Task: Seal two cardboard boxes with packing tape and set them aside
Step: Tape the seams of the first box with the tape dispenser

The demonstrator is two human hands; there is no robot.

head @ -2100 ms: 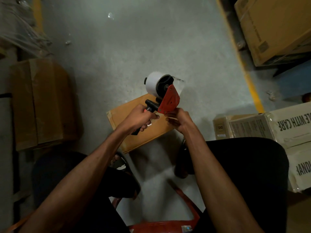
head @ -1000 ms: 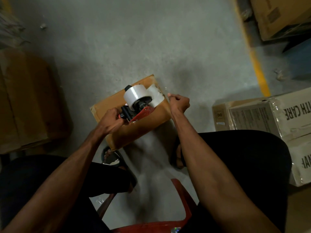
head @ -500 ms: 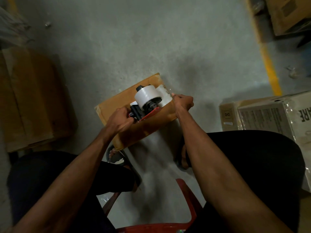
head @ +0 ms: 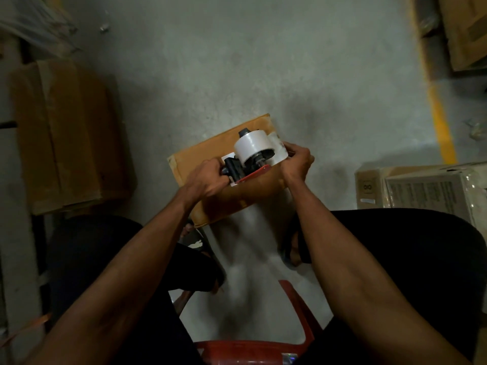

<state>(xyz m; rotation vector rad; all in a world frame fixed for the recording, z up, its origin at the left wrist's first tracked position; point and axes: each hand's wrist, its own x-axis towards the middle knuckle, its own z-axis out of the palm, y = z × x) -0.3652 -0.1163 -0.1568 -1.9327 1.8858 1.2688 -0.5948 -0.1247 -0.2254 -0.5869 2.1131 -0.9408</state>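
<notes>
A small brown cardboard box (head: 210,156) lies on the grey floor between my feet. Over it I hold a red tape dispenser (head: 251,156) with a white tape roll and a black handle. My left hand (head: 208,177) grips the handle. My right hand (head: 296,162) pinches the pulled-out end of the clear tape at the box's right end, fingers curled. The box's near right part is hidden behind the dispenser and my hands.
A large brown carton (head: 66,135) stands at the left. Plastic-wrapped printed cartons (head: 427,188) sit at the right, more cartons (head: 463,30) at the top right beyond a yellow floor line (head: 440,122). A red plastic chair edge (head: 297,304) shows between my legs.
The dispenser has come down from in front of me to the box top. My right hand drew the tape end out to the box's right end.
</notes>
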